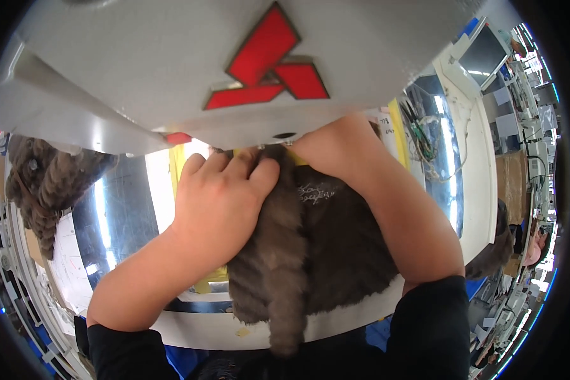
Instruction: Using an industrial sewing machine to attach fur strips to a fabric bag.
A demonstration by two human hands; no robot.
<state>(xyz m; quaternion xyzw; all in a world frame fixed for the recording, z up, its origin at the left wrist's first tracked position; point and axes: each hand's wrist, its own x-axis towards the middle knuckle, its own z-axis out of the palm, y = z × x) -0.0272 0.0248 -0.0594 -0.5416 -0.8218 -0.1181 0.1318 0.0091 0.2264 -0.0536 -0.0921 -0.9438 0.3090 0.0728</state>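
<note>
lettering (315, 194) already marks the fur (335, 244), not yet clear of the machine (152, 76); left hand (220, 196) curled, right hand (335, 149) half-hidden; can't tell their grips.

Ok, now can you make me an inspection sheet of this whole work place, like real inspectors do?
Surface: white table with a curved front edge; a glossy dark panel at left reflects light.
Job's things: long, fluffy brown fur strip lies over a wider dark brown fur piece with pale lettering.
Clutter: heaped brown fur and white paper sheets at far left.
Hands: bare left hand touches the strip near its upper end; bare right hand is at the strip's right, fingertips hidden. Grip unclear for both.
Cables: thin, tangled wires at right.
Surroundings: big pale-grey machine with a red emblem overhead; dark-screened monitor at upper right.
</note>
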